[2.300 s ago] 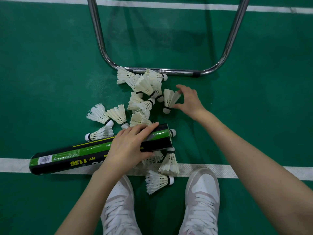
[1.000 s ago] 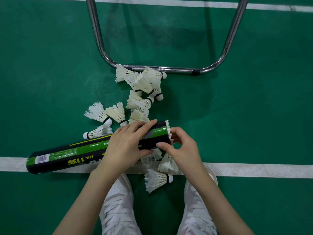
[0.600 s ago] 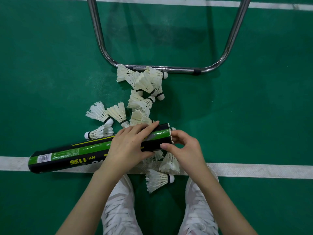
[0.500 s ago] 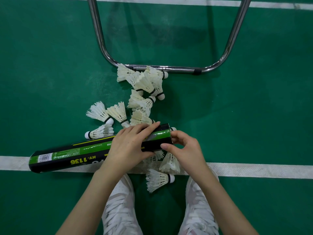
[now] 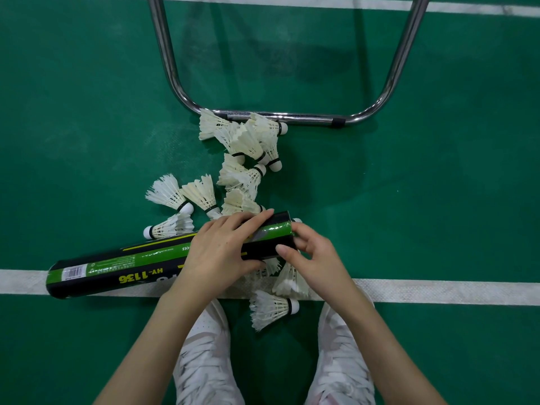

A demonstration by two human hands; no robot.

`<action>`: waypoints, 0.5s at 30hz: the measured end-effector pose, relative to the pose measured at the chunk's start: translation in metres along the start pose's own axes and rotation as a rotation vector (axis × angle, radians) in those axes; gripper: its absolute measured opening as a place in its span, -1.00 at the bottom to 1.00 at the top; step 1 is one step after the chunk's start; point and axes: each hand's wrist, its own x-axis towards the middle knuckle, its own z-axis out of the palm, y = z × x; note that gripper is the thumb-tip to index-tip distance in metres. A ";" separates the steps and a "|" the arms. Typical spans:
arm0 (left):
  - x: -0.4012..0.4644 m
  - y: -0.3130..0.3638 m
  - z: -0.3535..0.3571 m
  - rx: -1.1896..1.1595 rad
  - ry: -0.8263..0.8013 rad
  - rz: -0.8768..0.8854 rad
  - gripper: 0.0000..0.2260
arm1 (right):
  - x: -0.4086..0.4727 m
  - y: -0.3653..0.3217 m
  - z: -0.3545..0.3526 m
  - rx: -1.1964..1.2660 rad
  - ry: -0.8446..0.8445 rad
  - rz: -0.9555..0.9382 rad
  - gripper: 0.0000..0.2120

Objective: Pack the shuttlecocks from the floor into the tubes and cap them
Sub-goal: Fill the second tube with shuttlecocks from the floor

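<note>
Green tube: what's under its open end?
Under the green tube near its mouth, feather tips of shuttlecocks show on the white line. Tube, left hand and right hand hide their remainder.

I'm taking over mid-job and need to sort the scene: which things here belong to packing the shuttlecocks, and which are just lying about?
Part of the job:
- green and black tube, gripped by the left hand
- right hand at the tube's open end, fingers curled at the rim
- loose shuttlecocks on the floor

Just lying about:
- chrome chair frame
- white court line
- white shoes
</note>
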 end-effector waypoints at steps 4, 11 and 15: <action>0.003 -0.003 -0.004 -0.026 -0.021 -0.024 -0.20 | 0.001 0.001 -0.009 0.002 0.096 -0.028 -0.75; -0.003 -0.012 -0.009 -0.016 0.006 -0.053 -0.21 | 0.003 0.024 -0.030 -0.126 0.180 0.047 -0.80; -0.006 -0.015 -0.005 -0.005 -0.001 -0.044 -0.19 | -0.008 0.039 -0.033 -0.293 0.094 0.158 -0.63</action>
